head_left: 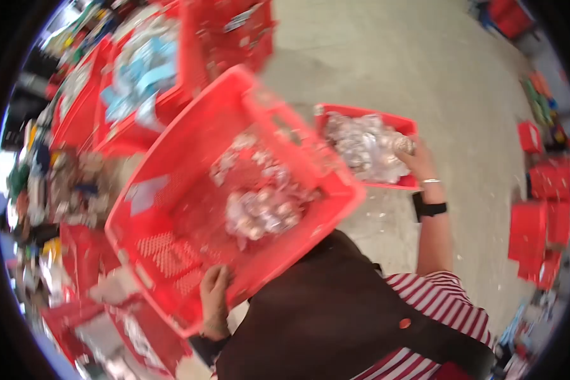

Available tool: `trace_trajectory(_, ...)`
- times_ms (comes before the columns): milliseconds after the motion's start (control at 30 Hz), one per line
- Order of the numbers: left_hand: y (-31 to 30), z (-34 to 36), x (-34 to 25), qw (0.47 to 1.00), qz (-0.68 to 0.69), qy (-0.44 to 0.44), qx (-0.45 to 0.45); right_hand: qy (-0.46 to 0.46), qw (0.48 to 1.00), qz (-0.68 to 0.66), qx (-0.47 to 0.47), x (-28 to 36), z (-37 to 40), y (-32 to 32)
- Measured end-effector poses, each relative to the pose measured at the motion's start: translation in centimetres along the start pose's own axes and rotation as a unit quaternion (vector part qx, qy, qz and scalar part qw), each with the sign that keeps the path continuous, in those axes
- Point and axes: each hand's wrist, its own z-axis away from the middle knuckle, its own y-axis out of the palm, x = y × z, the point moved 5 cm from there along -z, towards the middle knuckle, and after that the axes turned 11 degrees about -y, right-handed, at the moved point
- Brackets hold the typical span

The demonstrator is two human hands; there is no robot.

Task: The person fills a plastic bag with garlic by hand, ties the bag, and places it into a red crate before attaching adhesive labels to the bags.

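A large red plastic crate [190, 133] tilts in front of my body. My left hand [215, 297] is closed over its near rim, thumb on the inside. Inside the crate lie clear plastic bags of small pale, shiny pieces [263, 212], with more small pieces scattered behind them. Off to the right, my right hand [421, 163] reaches over a smaller red crate [373, 114] full of similar clear bags [361, 142]. Its fingers are closed around a pale, rounded bundle [404, 145], blurred, at that crate's right end.
At the upper left stand more red crates [231, 38], one holding light blue plastic [149, 69]. Further red bins [529, 231] are stacked along the right side. Cluttered goods line the left edge. Small bits litter the concrete floor [380, 234].
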Motion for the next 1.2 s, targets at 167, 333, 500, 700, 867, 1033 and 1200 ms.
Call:
trace_trajectory(167, -0.7, 1.4, 0.8, 0.982, -0.101, 0.113, -0.116, -0.057, 0.985, -0.162, -0.007, 15.7, -4.9, 0.1)
trace_trajectory(333, -1.2, 2.4, 1.1, 0.941, -0.138, 0.224, -0.212, -0.361, 0.848, -0.147, 0.36, 36.2, -2.1, 8.2)
trace_trajectory(500, -1.3, 3.3, -0.3, 0.922, -0.09, 0.266, -0.266, -0.393, 0.691, 0.177, 0.581, 34.8, 5.9, 26.9)
trace_trajectory(700, -1.8, 4.1, -0.7, 0.911, -0.089, 0.295, -0.275, -0.288, 0.748, 0.228, 0.553, 23.1, 10.0, 36.0)
trace_trajectory(867, -1.6, 4.2, -1.1, 0.905, -0.114, 0.305, -0.272, -0.344, 0.734, 0.199, 0.551, 23.9, 8.7, 35.5)
trace_trajectory(1033, -1.2, 4.3, -1.3, 0.906, -0.164, 0.287, -0.264, -0.33, 0.741, 0.145, 0.567, 23.0, 7.3, 34.8)
trace_trajectory(1200, -1.1, 3.8, -0.7, 0.92, -0.146, 0.276, -0.239, -0.3, 0.768, 0.123, 0.553, 25.8, 6.0, 31.1)
